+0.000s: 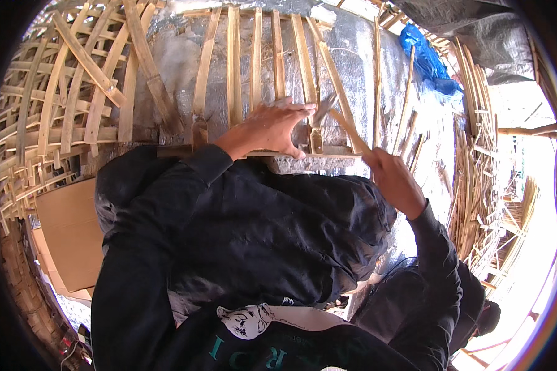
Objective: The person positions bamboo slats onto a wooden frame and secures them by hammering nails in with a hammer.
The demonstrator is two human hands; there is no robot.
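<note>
My right hand point(393, 179) grips the wooden handle of a hammer point(351, 130). The hammer's blurred metal head is over the lower end of a bamboo slat point(301, 52). Just left of the head, my left hand point(271, 128) rests on the row of slats with thumb and fingers spread. Its fingertips come close to the hammer head, and its thumb points down toward a cross strip point(334, 150) along the row's near edge. Whether a nail is under the hammer or between my left fingers is too small to tell.
A woven bamboo lattice point(62, 93) stands at the left, above a cardboard sheet point(68, 232). Loose bamboo strips point(476, 179) are piled at the right, near a blue plastic bag point(424, 59). A silvery sheet point(173, 52) lies under the slats. My legs in dark trousers point(260, 229) are close below.
</note>
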